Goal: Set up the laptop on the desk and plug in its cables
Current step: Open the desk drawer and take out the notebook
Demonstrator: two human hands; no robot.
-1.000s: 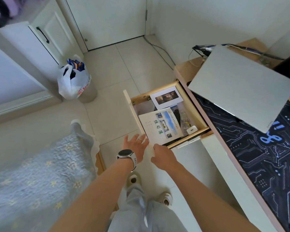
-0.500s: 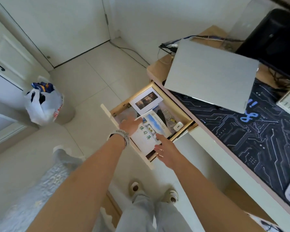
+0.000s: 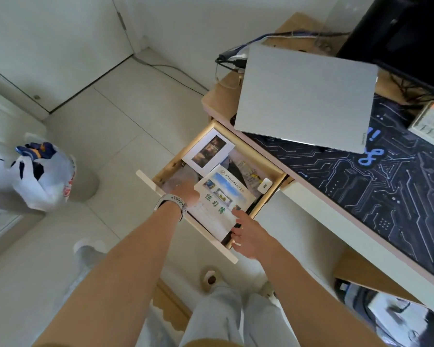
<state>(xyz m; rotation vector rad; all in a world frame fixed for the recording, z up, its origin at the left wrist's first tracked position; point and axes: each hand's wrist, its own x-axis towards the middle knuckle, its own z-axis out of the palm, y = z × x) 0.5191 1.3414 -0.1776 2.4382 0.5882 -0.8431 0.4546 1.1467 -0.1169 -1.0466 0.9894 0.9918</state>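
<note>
Silver Laptop Waits While Drawer Is Searched

Silver, lid closed, one laptop (image 3: 305, 97) lies on the surface's circuit-print mat (image 3: 376, 186), unplugged cables (image 3: 232, 58) bunched just beside its far corner. Both hands work the open drawer (image 3: 183, 216), apparently hunting a charger: left hand (image 3: 186, 192) reaches under one booklet (image 3: 222, 200), its grip hidden; right hand (image 3: 248, 237), fingers loosely spread, touches the booklet's near edge.

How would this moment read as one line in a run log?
phase: searching drawer | left hand: inside drawer, under booklet edge | right hand: at booklet's near edge | laptop: closed on desk
</note>
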